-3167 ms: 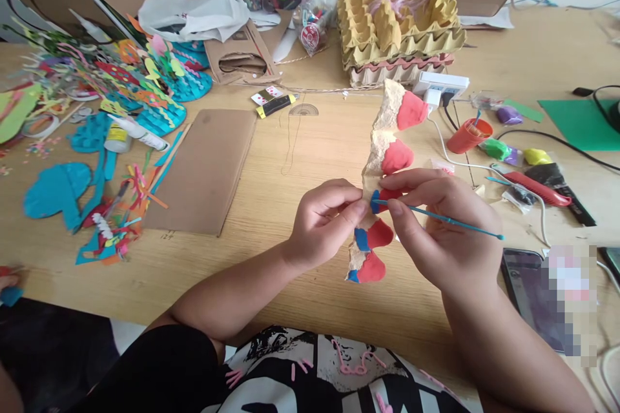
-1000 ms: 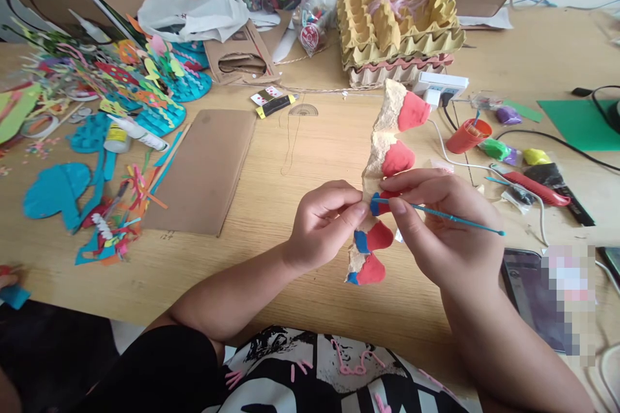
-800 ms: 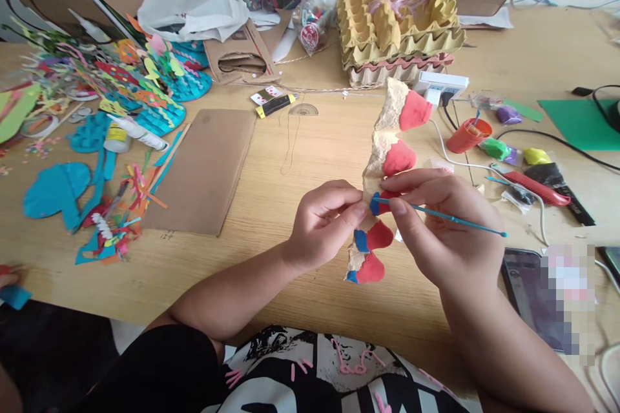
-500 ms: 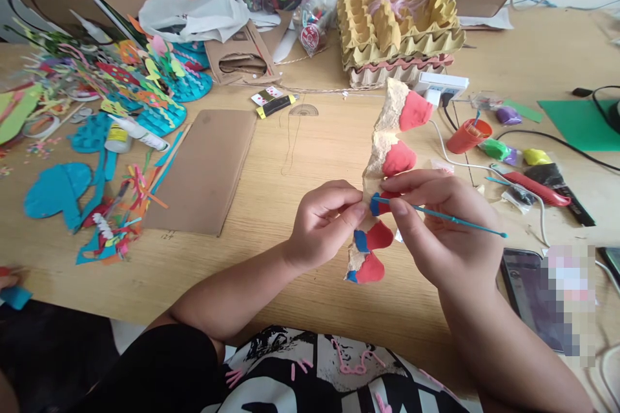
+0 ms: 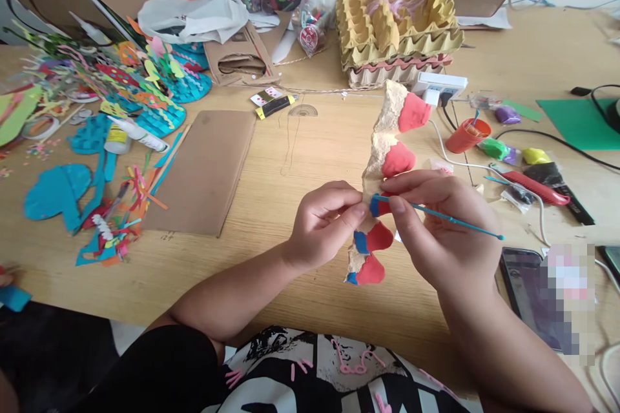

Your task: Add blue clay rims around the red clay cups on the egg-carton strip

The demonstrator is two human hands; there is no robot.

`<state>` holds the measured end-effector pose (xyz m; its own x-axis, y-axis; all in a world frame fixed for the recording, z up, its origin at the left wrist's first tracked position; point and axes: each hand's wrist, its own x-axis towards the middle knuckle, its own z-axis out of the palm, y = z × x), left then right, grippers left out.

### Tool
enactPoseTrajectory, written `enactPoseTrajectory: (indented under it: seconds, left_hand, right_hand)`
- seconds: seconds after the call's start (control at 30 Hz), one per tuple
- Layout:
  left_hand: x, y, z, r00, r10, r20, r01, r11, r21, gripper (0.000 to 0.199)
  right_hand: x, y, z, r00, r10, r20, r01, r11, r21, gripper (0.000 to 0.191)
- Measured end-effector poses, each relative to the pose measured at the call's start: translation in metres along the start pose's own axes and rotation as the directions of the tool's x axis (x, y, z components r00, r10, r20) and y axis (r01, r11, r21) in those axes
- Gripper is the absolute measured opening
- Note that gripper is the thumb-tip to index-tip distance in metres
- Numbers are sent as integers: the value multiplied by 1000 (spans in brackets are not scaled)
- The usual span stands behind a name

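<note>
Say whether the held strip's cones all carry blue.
Not all: on the strip, the three nearer cones show blue; the far two, only red and bare tan.

- Cardboard sheet [image 5: 201, 171]: on my table [image 5: 271, 206], left of my left hand [image 5: 329, 219] (strips [image 5: 138, 187] along its left edge).
- Cup [image 5: 465, 135]: behind my right hand [image 5: 443, 226].
- Phone [image 5: 527, 297]: to its right.

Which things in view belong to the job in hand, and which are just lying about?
In hand:
tan strip with red and blue patches, pinched by the left hand
blue stick, held in the right hand

Apparently lying about:
flat cardboard
protractor
phone
green sheet
</note>
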<state>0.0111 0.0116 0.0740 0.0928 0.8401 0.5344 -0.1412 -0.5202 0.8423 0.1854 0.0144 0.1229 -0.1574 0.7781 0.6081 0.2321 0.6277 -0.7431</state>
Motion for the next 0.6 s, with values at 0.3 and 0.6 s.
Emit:
enactPoseTrajectory:
  seconds: [0.3, 0.6]
  left_hand:
    - [0, -2, 3, 1000, -4, -27, 3, 1000, -21, 14]
    - [-2, -1, 4, 990, -122, -77, 117, 991, -65, 16]
  right_hand:
    - [0, 0, -1, 1000, -9, 16, 9, 1000, 5, 14]
    - [2, 1, -2, 998, -21, 57, 22, 1000, -10, 16]
